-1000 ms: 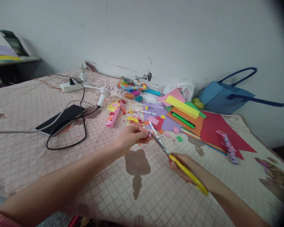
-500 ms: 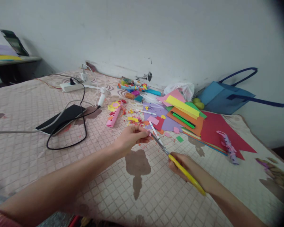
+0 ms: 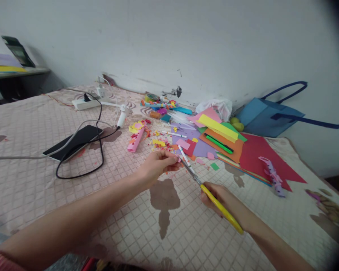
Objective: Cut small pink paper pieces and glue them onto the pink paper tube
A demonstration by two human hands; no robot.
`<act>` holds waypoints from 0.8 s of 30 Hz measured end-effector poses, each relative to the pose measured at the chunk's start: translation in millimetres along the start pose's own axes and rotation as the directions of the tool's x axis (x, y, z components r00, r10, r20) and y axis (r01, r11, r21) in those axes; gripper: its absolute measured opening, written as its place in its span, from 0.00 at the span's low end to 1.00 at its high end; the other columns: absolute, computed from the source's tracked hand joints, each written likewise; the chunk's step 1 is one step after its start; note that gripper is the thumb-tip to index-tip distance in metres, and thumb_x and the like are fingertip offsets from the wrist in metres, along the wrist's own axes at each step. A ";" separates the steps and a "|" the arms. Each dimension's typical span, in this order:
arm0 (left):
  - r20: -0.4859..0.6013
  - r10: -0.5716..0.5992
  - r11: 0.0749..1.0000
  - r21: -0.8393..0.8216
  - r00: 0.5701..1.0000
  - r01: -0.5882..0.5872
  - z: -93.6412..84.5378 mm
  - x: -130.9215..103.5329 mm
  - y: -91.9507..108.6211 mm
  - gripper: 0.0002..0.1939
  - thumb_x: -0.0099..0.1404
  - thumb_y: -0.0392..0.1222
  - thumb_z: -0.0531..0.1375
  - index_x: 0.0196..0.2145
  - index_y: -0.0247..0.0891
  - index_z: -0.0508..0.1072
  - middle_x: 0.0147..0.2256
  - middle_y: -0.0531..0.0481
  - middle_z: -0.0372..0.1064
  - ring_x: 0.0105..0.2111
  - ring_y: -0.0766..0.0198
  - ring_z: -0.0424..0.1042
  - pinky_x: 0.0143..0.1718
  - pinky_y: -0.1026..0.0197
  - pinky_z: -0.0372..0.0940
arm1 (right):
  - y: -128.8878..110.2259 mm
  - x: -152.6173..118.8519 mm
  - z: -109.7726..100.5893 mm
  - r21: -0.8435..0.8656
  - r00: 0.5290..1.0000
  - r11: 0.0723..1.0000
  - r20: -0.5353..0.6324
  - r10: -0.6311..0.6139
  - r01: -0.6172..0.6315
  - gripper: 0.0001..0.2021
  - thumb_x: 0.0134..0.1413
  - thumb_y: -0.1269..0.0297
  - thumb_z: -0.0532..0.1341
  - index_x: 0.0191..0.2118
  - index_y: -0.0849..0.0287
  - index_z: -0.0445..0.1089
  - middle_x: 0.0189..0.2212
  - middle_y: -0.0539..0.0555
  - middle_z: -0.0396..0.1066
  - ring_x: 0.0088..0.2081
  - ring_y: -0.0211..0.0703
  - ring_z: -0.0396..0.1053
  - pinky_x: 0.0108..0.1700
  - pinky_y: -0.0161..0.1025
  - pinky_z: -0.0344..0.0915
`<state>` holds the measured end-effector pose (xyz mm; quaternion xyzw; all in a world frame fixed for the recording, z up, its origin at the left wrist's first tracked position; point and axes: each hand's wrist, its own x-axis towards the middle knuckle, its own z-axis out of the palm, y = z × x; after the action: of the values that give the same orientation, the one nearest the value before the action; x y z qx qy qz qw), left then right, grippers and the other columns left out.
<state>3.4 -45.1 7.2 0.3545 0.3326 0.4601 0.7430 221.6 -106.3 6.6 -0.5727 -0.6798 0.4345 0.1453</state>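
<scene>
Pink scrap (image 3: pixel 179 159) (fingers (image 3: pixel 170 160) partly hide it).

Cloth-covered table (image 3: pixel 124 233), pale grid pattern with brown motifs. Lying directly on it, left side: black-topped slab (image 3: pixel 86 136), white power strip (image 3: pixel 83 105), black cable (image 3: pixel 76 177) in a loop, white handheld device (image 3: pixel 121 120). Middle: rolled pink paper (image 3: pixel 135 143), small coloured paper scraps (image 3: pixel 159 143), purple sheet (image 3: pixel 200 149) under a few of them. Right: large red sheet (image 3: pixel 252 160); lilac paper roll (image 3: pixel 276 182), partly across its edge; blue bag (image 3: pixel 267 116) at the far side.

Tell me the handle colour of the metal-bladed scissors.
The long scissors handle is yellow; the head view shows it best.
</scene>
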 end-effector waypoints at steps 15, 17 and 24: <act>-0.023 0.007 0.999 -0.051 1.000 -0.008 0.6 0.5 -5.7 0.06 0.53 0.35 0.64 0.25 0.31 0.69 0.26 0.49 0.72 0.27 0.68 0.72 0.37 0.63 0.66 | 0.6 2.2 6.7 -0.055 0.999 0.999 -0.035 0.001 -0.003 0.09 0.53 0.63 0.55 0.24 0.59 0.59 0.15 0.43 0.53 0.15 0.29 0.49 0.17 0.29 0.49; -0.031 0.007 0.998 -0.055 0.999 -0.009 1.6 -0.2 -6.0 0.06 0.54 0.34 0.64 0.24 0.31 0.69 0.25 0.48 0.72 0.27 0.68 0.72 0.36 0.63 0.66 | 0.3 2.2 7.3 -0.051 0.999 0.999 -0.037 -0.001 -0.001 0.09 0.52 0.63 0.56 0.24 0.59 0.59 0.16 0.43 0.53 0.16 0.29 0.48 0.17 0.29 0.50; -0.057 0.010 0.996 -0.084 0.998 -0.014 5.8 -4.4 -6.1 0.05 0.55 0.33 0.62 0.26 0.31 0.68 0.25 0.48 0.72 0.27 0.69 0.71 0.36 0.63 0.66 | -1.2 1.0 9.5 -0.032 0.999 0.999 -0.047 0.023 -0.025 0.08 0.52 0.65 0.55 0.24 0.58 0.58 0.15 0.42 0.52 0.15 0.29 0.48 0.17 0.29 0.49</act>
<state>9.3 -52.4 6.0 0.3118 0.3316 0.4879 0.7448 213.9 -109.4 1.7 -0.5930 -0.6764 0.4117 0.1465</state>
